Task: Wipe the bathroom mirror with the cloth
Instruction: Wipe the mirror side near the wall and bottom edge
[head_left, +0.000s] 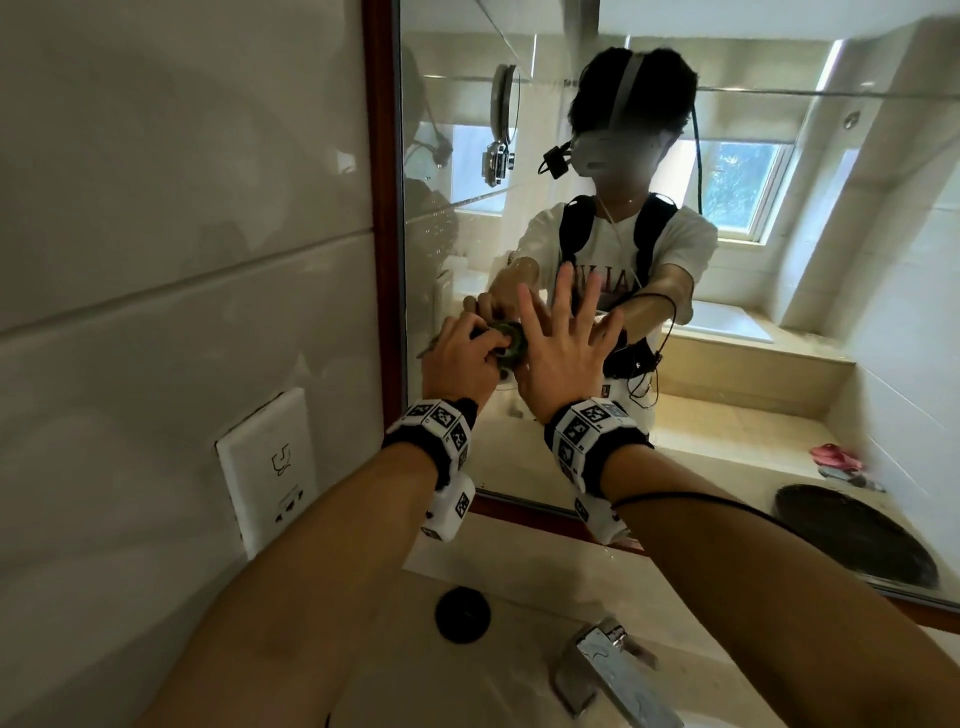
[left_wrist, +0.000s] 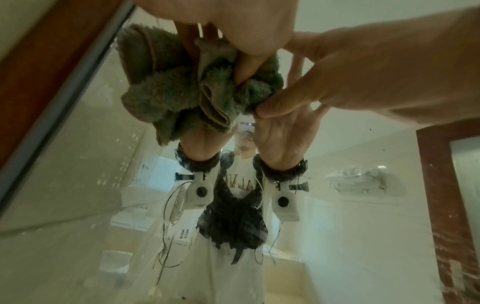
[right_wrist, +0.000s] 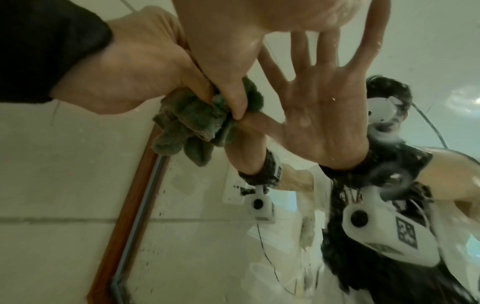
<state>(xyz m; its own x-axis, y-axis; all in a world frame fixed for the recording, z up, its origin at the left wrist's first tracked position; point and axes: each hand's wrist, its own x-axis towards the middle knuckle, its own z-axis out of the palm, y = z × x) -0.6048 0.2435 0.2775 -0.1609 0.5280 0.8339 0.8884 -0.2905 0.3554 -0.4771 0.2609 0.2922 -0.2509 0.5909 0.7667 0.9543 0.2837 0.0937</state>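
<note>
The left hand (head_left: 460, 353) has its grip closed round the bunched green cloth (left_wrist: 187, 86) against the mirror (head_left: 779, 322) near its left frame, while the right hand (head_left: 563, 338) lies flat, fingers spread, on the glass beside it.

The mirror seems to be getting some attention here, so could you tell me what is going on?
A person is wiping the bathroom mirror above the sink. Their left hand grips a bunched green cloth against the glass near the wooden frame. Their right hand is spread flat beside it, thumb touching the cloth.
</note>
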